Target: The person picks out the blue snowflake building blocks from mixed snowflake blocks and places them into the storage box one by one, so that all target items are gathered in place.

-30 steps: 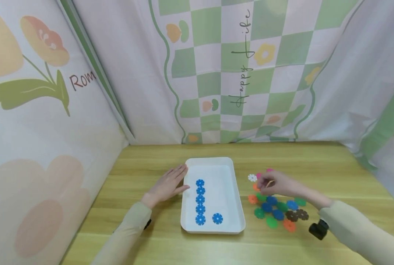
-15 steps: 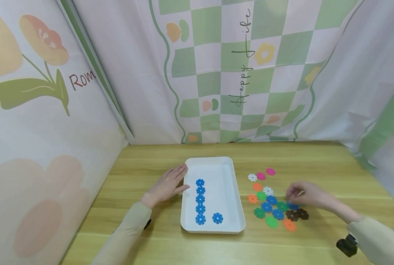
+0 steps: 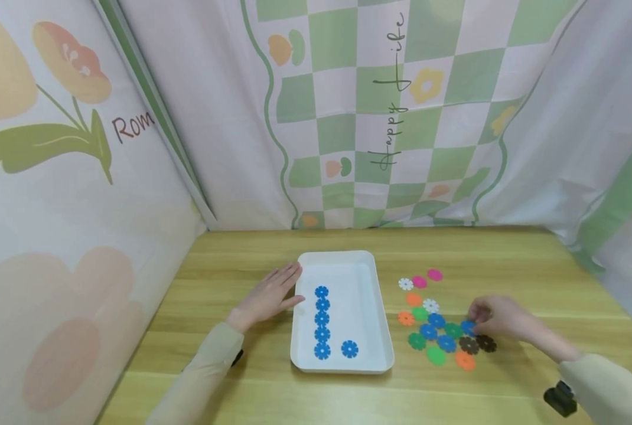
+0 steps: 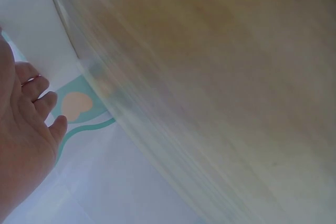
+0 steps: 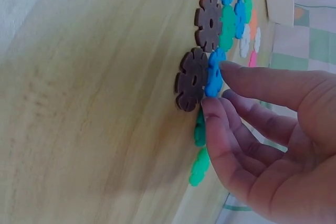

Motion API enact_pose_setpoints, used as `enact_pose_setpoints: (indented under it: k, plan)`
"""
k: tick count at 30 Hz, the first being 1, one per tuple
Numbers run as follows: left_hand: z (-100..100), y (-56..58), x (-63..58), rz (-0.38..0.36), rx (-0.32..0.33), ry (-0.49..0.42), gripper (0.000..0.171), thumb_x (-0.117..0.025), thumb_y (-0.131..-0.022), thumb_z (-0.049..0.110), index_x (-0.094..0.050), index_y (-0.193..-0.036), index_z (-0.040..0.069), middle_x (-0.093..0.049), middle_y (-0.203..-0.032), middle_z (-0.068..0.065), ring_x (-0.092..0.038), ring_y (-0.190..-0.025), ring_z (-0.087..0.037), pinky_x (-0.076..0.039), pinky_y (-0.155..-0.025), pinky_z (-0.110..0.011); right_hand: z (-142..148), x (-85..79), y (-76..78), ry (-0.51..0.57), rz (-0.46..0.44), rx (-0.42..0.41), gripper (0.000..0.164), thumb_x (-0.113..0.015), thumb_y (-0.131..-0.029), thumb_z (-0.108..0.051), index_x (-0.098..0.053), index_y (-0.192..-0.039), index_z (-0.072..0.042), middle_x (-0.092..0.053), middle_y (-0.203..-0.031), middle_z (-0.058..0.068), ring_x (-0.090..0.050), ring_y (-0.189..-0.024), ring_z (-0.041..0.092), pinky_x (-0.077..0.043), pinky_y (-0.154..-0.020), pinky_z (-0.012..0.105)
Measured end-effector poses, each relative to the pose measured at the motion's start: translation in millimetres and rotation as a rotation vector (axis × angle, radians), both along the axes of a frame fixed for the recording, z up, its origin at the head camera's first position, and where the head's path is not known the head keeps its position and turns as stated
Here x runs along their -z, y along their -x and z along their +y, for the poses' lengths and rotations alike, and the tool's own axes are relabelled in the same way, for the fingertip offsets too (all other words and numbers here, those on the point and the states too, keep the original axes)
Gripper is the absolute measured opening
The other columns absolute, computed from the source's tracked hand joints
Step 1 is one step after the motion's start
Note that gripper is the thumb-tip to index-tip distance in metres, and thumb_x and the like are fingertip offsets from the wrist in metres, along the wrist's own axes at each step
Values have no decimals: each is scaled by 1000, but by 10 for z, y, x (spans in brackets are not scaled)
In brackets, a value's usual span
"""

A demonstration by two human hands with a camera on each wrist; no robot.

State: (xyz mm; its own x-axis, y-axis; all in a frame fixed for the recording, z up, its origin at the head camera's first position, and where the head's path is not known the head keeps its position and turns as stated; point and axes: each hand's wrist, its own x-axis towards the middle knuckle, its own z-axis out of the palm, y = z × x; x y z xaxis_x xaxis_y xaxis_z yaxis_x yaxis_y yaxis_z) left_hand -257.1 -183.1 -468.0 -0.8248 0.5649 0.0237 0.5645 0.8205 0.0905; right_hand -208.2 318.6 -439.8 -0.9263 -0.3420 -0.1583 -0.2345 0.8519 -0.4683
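In the head view my left hand [image 3: 270, 297] rests with straight fingers against the left rim of a white tray [image 3: 371, 283]. A column of several blue snowflake discs [image 3: 322, 319] lies in the tray's left half, and a single blue snowflake disc [image 3: 349, 349] lies at its lower right. My right hand [image 3: 502, 317] is over the right side of a loose pile. In the right wrist view its thumb and index finger pinch a blue snowflake disc [image 5: 215, 73] at its edges, beside a brown snowflake disc [image 5: 192, 80].
Around the right hand lie green discs [image 3: 453, 330], orange discs [image 3: 465, 360], white discs [image 3: 430, 306], pink discs [image 3: 435, 275] and more blue discs [image 3: 446, 343]. The wooden table [image 3: 252, 383] ends at a patterned curtain [image 3: 337, 127] behind and a printed panel at left.
My right hand has moved right from the pile's upper left, uncovering the white, orange and pink discs, and has come onto a blue snowflake disc. The left hand stays on the tray.
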Motion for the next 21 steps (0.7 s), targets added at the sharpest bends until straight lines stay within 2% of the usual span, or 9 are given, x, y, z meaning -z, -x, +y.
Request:
enact_pose_setpoints:
  k: [4, 13, 21]
  plan:
    - [2, 6, 2, 1, -1, 6, 76, -37, -103, 57, -21, -158, 7, -20, -166, -9, -22, -154, -26, -22, -127, -45, -31, -1, 7, -20, 0, 15, 23, -82, -74, -12, -67, -89, -4, -69, -84, 3, -60, -76, 14, -54, -65, 26]
    - [3, 8, -7, 2, -2, 3, 76, -37, -103, 57, -21, -158, 7, -21, -166, -9, -21, -154, -26, -22, -127, -45, -62, 11, 4, -38, 6, 27, 25, -84, -73, -14, -66, -88, -5, -66, -81, 1, -57, -74, 13, -49, -61, 21]
    - [1, -1, -9, -8, -4, 6, 77, -37, -102, 57, -20, -158, 7, -20, -166, -9, -21, -155, -26, -22, -127, -45, -86, 4, 16, -52, 7, 39, 26, -85, -71, -13, -65, -86, -5, -67, -82, 3, -58, -76, 15, -52, -64, 28]
